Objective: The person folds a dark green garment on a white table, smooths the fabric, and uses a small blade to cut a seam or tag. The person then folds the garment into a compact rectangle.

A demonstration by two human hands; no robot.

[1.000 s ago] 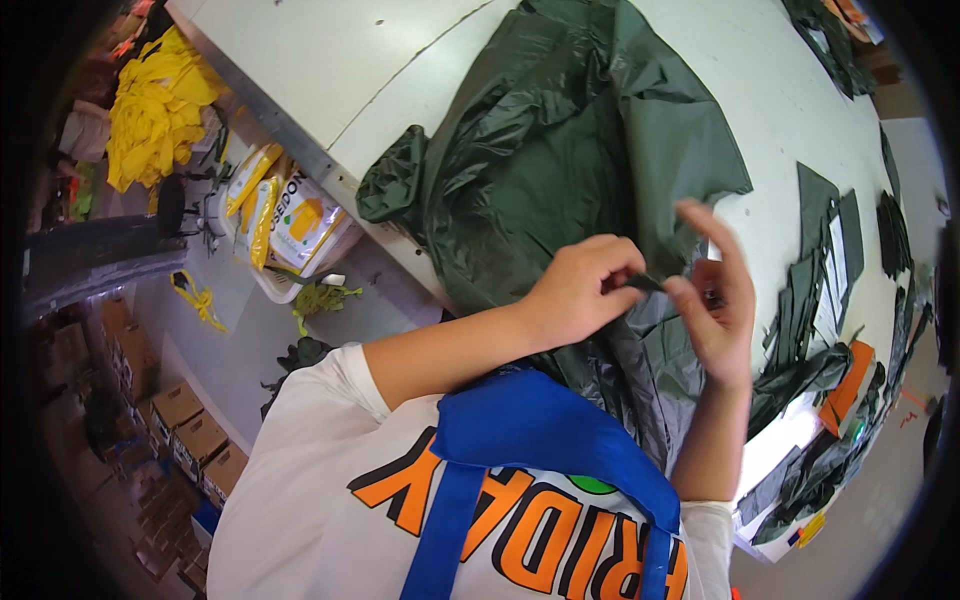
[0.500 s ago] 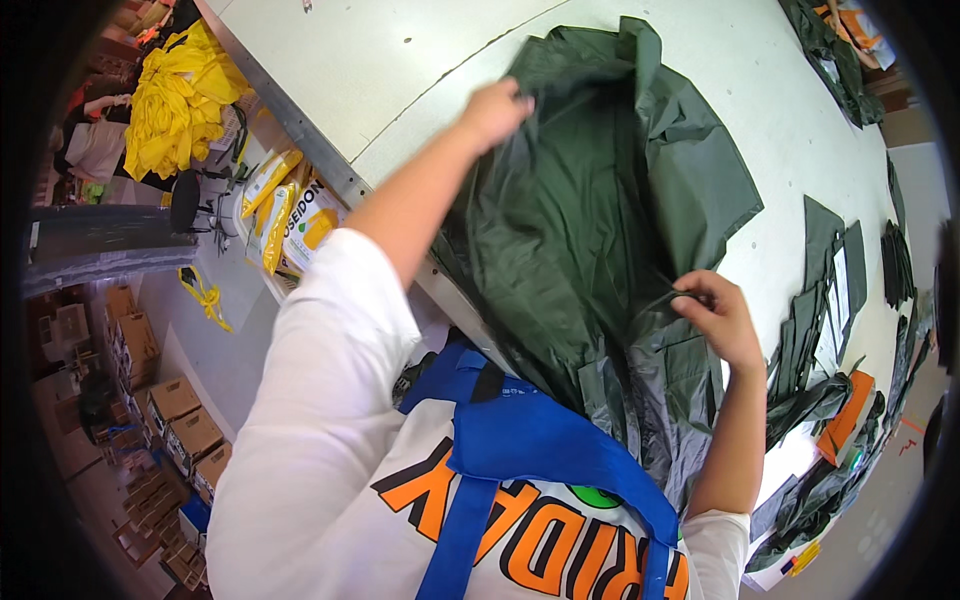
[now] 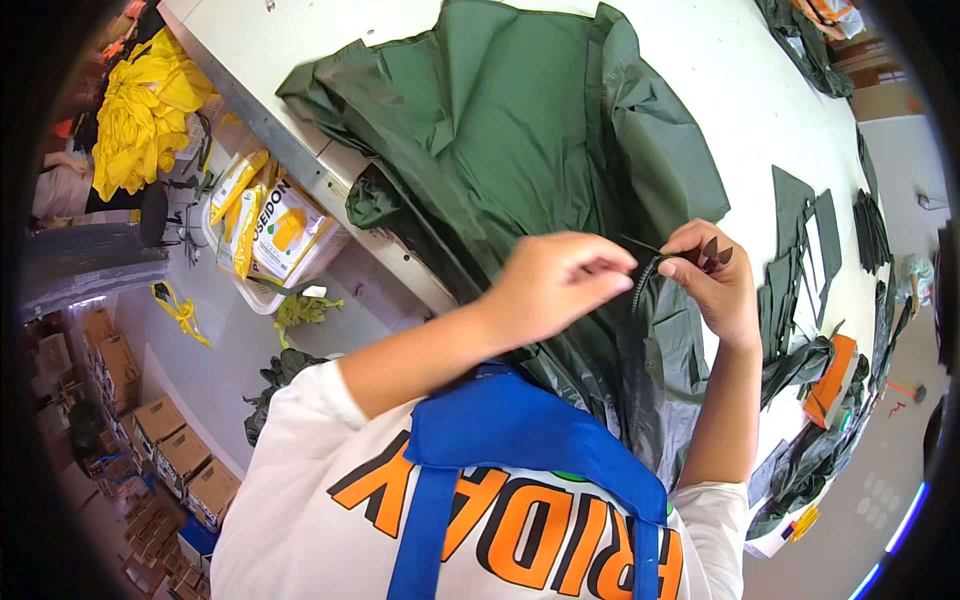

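Observation:
A dark green raincoat-like garment [image 3: 510, 130] lies spread on the white table, its lower part hanging toward me over the edge. My right hand [image 3: 712, 280] pinches the black zipper [image 3: 645, 283] at the garment's right front edge between thumb and finger. A small dark pointed tool [image 3: 715, 255], perhaps thread snips, shows between the fingers of that hand. Just left of the zipper is my left hand [image 3: 565, 280], slightly blurred, its thumb and fingers a little apart. Nothing shows in it. A thin black strip sticks out between the two hands.
Dark green fabric pieces [image 3: 795, 240] lie on the table at right, near an orange box [image 3: 832, 380]. Left of the table edge stand a white bin [image 3: 265, 295] with yellow-and-white packages and a pile of yellow fabric [image 3: 150, 115]. Cardboard boxes [image 3: 185, 455] sit lower left.
My left hand has left the garment's upper left edge and come down beside my right hand. The garment now lies wider open toward the left. My right hand has moved slightly up.

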